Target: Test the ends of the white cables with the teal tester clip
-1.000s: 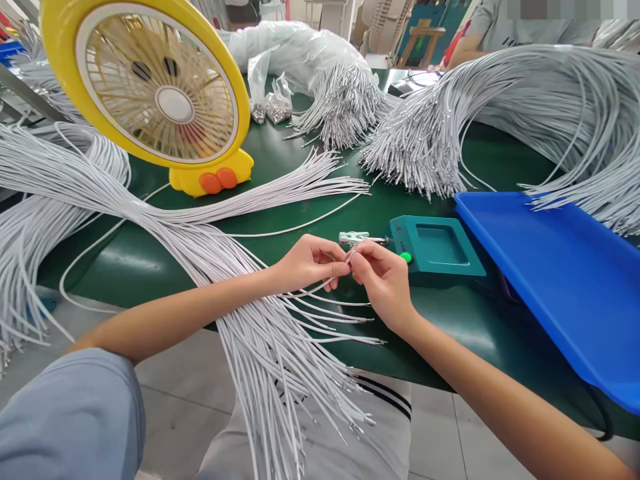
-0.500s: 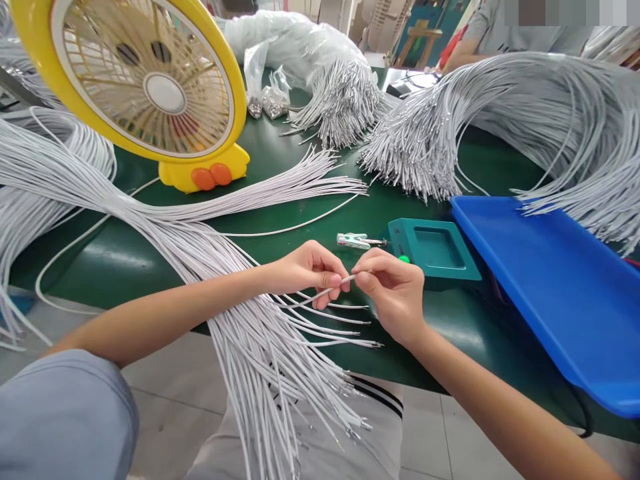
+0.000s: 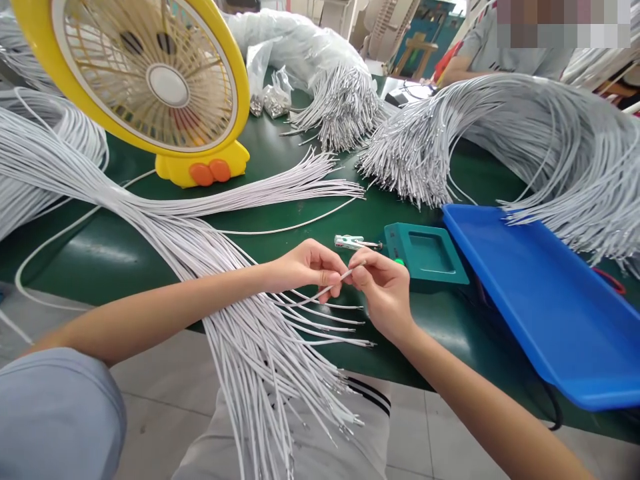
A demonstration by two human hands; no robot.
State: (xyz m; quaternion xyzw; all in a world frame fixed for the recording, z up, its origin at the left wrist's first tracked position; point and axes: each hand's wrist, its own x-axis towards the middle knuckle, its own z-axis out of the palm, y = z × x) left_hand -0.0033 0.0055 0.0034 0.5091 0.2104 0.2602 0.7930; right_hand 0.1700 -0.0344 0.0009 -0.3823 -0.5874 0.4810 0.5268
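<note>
A: In the head view, what are the 2 hands doing?
B: The left hand and right hand meet, their fingers pinched around 1 white cable near its end; the tip is hidden.
A: And around them?
B: Below and left of the fingers, a loose cable bundle spills over the edge of the counter. Just beyond the right fingers sit a clip and a green box; a blue tray lies farther right.
A: How would that cable handle?
B: Light, I'd judge, springy but bendable, its smooth sheath a bit slippery. Best held close behind the end.
A: Any writing?
B: The box's marks are too small to read; I can make out no brand.
</note>
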